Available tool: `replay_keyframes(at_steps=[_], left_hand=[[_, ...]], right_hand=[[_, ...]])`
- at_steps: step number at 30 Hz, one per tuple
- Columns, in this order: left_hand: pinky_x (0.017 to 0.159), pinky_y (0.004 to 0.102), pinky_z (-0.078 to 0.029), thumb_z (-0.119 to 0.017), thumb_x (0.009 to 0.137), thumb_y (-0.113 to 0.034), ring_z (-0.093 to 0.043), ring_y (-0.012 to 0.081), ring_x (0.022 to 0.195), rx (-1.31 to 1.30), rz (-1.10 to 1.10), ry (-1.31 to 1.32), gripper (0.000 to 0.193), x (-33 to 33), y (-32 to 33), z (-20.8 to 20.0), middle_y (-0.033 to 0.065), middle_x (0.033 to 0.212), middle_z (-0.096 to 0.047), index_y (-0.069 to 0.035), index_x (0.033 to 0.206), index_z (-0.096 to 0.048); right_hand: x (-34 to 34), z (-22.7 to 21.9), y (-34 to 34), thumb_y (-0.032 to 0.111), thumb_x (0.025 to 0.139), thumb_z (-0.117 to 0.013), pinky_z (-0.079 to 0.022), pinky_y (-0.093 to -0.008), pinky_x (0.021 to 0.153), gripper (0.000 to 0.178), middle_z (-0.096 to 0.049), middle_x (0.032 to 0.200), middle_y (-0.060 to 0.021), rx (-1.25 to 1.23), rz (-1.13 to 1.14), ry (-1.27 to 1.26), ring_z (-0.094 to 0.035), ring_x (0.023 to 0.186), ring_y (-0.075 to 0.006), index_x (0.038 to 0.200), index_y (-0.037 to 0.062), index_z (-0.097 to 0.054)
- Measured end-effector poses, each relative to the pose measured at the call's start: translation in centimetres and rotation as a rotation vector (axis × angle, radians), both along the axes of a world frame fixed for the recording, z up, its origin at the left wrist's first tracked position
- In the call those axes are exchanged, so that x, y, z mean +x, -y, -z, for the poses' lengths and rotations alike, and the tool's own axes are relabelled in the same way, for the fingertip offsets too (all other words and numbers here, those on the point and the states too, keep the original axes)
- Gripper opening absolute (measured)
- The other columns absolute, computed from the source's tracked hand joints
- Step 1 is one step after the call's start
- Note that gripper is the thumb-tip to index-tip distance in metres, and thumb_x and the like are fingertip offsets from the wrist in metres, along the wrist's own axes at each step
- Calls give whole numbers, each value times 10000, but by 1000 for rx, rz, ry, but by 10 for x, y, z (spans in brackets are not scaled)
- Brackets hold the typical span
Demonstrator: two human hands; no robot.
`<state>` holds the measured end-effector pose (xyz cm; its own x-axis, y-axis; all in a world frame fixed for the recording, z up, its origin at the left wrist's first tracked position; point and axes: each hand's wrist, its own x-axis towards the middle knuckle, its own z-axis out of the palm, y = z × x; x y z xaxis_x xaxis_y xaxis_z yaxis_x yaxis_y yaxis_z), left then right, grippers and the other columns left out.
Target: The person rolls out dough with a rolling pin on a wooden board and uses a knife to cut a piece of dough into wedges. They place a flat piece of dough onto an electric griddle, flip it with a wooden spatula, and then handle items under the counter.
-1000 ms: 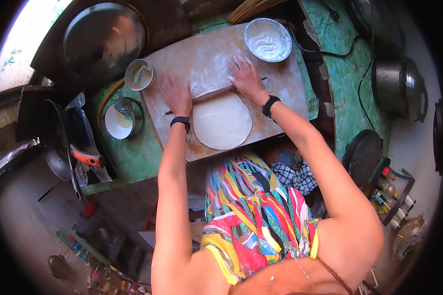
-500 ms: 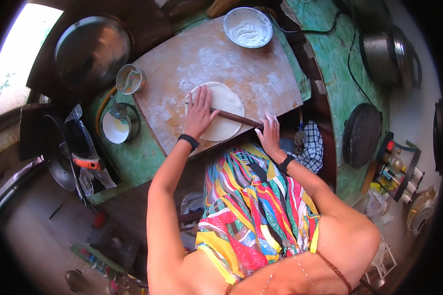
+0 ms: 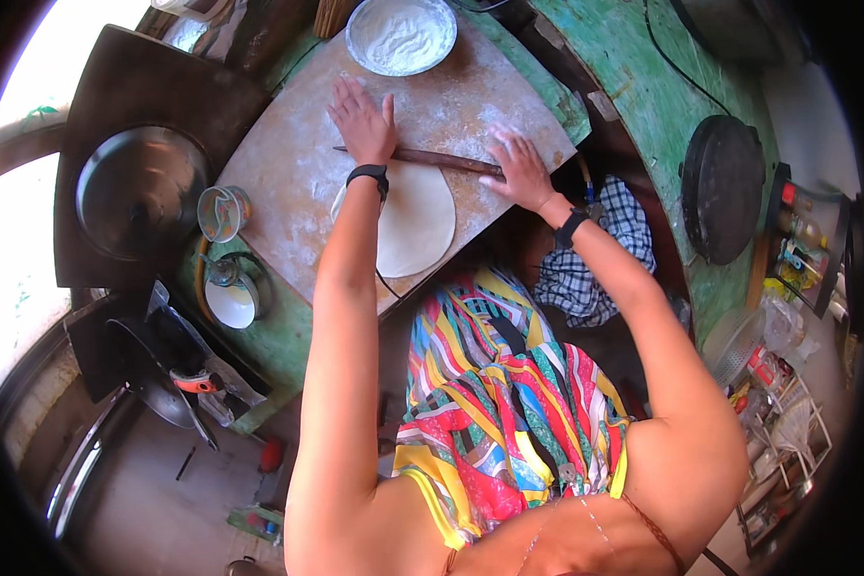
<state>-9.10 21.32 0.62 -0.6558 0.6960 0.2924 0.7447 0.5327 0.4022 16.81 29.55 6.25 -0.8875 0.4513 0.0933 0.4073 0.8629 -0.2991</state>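
A thin round sheet of white dough (image 3: pixel 418 226) lies on the floured wooden board (image 3: pixel 283 187), near its front edge. Across the dough's far edge runs a slim brown rolling pin (image 3: pixel 442 159). My left hand (image 3: pixel 363 125) rests on the pin toward its left end, fingers stretched away from me and thumb apart. Over the pin's right end lies my right hand (image 3: pixel 520 173), its floury fingers extended and spread. Both palms press flat on the pin rather than wrapping round it. My left forearm covers part of the dough's left side.
A bowl of flour (image 3: pixel 401 36) stands at the board's far edge. To the left are a glass jar (image 3: pixel 224 213), a white cup (image 3: pixel 231 302), a large metal pan (image 3: pixel 144 192) and an orange-handled tool (image 3: pixel 197 384). A checkered cloth (image 3: pixel 600 254) and a black round plate (image 3: pixel 723 190) are at right.
The rolling pin has moved away from me, from the dough's middle to its far edge. Both hands have gone forward with it, palms rolling over the pin. The view has shifted too.
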Motion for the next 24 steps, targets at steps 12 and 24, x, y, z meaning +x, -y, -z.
replay_keyframes(at_steps=[12, 24], left_hand=[[1054, 526, -147, -517, 837, -377, -215, 325, 1315, -175, 146, 30, 618, 11, 136, -13, 177, 1394, -281, -20, 1309, -339], [1050, 508, -174, -504, 827, -461, -241, 323, 1304, -64, 154, 141, 625, -30, 113, 4, 178, 1385, -303, -37, 1275, -405]], right_hand=[[-22, 11, 53, 268, 732, -661, -262, -411, 1028, 423, -445, 1218, -124, -27, -31, 53, -371, 1192, -291, 1069, 71, -495], [-62, 11, 14, 287, 762, -609, -280, -405, 1018, 398, -438, 1214, -149, 121, -278, 45, -377, 1179, -303, 1073, 68, -494]])
